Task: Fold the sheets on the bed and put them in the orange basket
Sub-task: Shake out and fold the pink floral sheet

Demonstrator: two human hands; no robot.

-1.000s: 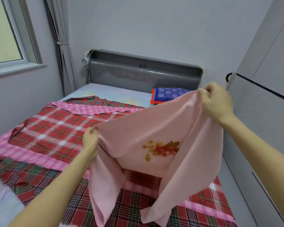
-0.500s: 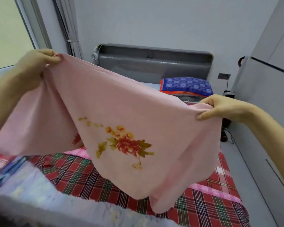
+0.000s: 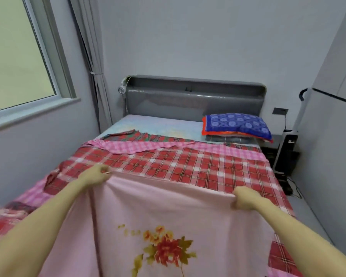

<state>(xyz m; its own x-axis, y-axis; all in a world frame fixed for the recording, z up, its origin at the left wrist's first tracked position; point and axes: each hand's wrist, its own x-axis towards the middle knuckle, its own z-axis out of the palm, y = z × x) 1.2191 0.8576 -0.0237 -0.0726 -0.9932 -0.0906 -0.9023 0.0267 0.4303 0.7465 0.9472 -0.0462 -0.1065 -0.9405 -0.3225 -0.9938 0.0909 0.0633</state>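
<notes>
Pink sheet (image 3: 158,206) stretched over plaid sheet (image 3: 188,162) on bed (image 3: 158,124), flower print facing up. Your left hand (image 3: 95,174) pinches far left corner, your right hand (image 3: 245,198) grips far right corner.

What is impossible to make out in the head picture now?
Orange basket: nowhere in the head view, beyond its edges.
Pink sheet: near end cut off by the bottom edge.
Left hand, right hand: fingertips tucked into the sheet, so each grip is hidden.
Dark stack under the blue pillow: too small to identify.
</notes>
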